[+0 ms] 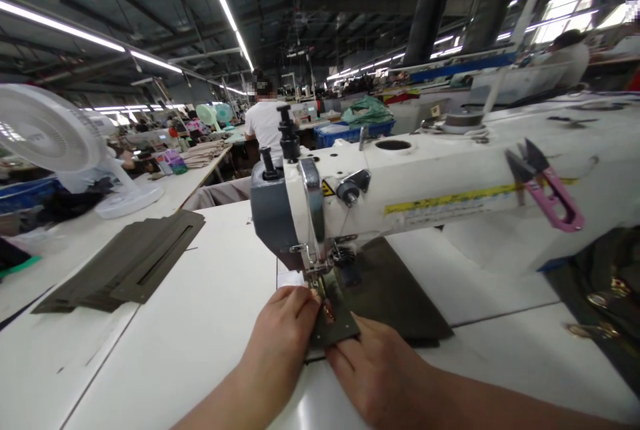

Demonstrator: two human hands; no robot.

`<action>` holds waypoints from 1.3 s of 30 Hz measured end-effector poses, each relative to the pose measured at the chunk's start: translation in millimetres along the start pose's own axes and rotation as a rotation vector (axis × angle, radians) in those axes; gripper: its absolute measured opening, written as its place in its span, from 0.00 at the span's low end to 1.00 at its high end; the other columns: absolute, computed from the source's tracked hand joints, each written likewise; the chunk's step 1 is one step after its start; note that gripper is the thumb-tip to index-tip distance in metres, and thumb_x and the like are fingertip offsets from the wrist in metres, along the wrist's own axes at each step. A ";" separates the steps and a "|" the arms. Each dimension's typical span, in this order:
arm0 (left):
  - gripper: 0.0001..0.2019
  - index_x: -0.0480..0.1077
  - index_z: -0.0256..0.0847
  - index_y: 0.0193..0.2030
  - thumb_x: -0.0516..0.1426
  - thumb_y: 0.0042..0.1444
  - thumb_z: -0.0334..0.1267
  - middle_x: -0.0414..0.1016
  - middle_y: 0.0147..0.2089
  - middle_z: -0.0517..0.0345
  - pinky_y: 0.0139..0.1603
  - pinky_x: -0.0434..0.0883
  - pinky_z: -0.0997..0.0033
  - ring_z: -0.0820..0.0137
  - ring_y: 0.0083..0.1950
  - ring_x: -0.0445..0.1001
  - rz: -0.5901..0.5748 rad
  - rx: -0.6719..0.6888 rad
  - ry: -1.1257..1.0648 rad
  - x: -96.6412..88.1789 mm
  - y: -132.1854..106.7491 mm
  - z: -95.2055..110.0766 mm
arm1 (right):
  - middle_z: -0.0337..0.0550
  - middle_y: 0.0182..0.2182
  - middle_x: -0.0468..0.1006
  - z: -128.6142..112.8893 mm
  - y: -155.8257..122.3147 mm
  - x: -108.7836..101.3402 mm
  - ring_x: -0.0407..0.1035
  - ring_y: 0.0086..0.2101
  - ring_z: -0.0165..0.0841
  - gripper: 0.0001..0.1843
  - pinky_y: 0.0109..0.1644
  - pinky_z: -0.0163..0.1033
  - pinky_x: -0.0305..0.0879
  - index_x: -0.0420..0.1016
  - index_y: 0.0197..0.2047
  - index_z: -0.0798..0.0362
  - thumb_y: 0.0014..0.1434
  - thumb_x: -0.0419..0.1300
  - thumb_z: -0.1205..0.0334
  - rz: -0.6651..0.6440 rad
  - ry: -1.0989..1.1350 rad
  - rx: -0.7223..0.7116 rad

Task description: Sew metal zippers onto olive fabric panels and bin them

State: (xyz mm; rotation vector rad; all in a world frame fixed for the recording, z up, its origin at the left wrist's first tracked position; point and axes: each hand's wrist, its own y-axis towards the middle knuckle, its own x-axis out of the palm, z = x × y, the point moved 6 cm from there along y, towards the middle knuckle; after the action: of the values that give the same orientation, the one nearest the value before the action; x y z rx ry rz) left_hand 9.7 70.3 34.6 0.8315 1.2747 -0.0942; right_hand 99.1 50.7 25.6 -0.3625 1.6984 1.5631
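Observation:
A dark olive fabric panel (395, 297) lies under the needle and presser foot of a white sewing machine (315, 217). Closed on the panel's left edge, close to the presser foot, is my left hand (283, 330). My right hand (377, 367) grips the near edge of the same panel, thumb on top and fingers curled beneath it. A small coppery metal piece, perhaps a zipper pull (329, 311), shows on the fabric between my hands. The fingertips of both hands are partly hidden.
Stacked olive panels (135, 260) lie on the left of the table, near a white fan (55, 130). Pink thread snips (547, 190) hang on the machine arm. Dark pieces with metal hardware (600, 310) sit at right. A person in a white shirt (267, 125) is ahead.

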 end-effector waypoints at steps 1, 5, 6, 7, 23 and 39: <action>0.09 0.68 0.35 0.39 0.48 0.58 0.30 0.71 0.33 0.51 0.37 0.74 0.67 0.64 0.36 0.71 0.002 -0.002 -0.008 0.4 0.0 -0.9 | 0.51 0.22 0.72 1.1 0.2 1.9 0.65 0.23 0.38 0.15 0.28 0.42 0.67 0.72 0.25 0.61 0.54 0.46 0.75 -0.017 -0.003 0.002; 0.09 0.67 0.35 0.39 0.48 0.55 0.28 0.71 0.36 0.49 0.37 0.74 0.64 0.63 0.37 0.71 -0.016 -0.032 -0.039 2.9 -0.3 -6.1 | 0.49 0.23 0.72 6.7 0.6 12.0 0.66 0.25 0.39 0.11 0.30 0.44 0.67 0.71 0.27 0.61 0.54 0.49 0.76 -0.107 -0.010 0.030; 0.09 0.67 0.35 0.39 0.48 0.54 0.27 0.70 0.36 0.48 0.37 0.74 0.64 0.63 0.37 0.71 -0.032 -0.053 -0.047 4.1 -0.4 -8.0 | 0.48 0.24 0.73 8.5 0.8 14.1 0.66 0.26 0.39 0.10 0.31 0.43 0.68 0.71 0.28 0.61 0.54 0.50 0.76 -0.125 -0.005 0.044; 0.10 0.67 0.35 0.39 0.48 0.53 0.26 0.70 0.36 0.48 0.37 0.74 0.63 0.63 0.37 0.71 -0.047 -0.073 -0.057 5.2 -0.7 -9.8 | 0.48 0.25 0.73 10.3 1.1 15.8 0.66 0.27 0.38 0.09 0.32 0.43 0.68 0.71 0.28 0.61 0.54 0.51 0.76 -0.143 -0.001 0.058; 0.12 0.66 0.35 0.44 0.47 0.56 0.26 0.72 0.40 0.48 0.46 0.72 0.59 0.63 0.42 0.71 -0.040 -0.025 0.003 -0.5 -14.8 4.5 | 0.51 0.38 0.76 21.1 -13.6 -4.9 0.70 0.42 0.36 0.14 0.51 0.41 0.66 0.72 0.43 0.59 0.60 0.47 0.74 -0.010 0.150 0.240; 0.08 0.69 0.37 0.39 0.49 0.56 0.30 0.69 0.38 0.50 0.41 0.69 0.61 0.64 0.39 0.69 -0.092 -0.179 -0.045 1.4 -11.8 -2.6 | 0.46 0.33 0.71 48.9 -6.0 16.4 0.64 0.37 0.38 0.03 0.41 0.43 0.61 0.71 0.31 0.55 0.55 0.56 0.67 -0.220 0.107 0.531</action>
State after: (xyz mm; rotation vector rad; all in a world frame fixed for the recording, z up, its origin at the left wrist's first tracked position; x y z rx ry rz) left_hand 2.2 63.9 27.5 0.6140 1.2591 -0.0710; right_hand 109.5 99.9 13.0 -0.3454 2.0000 0.9032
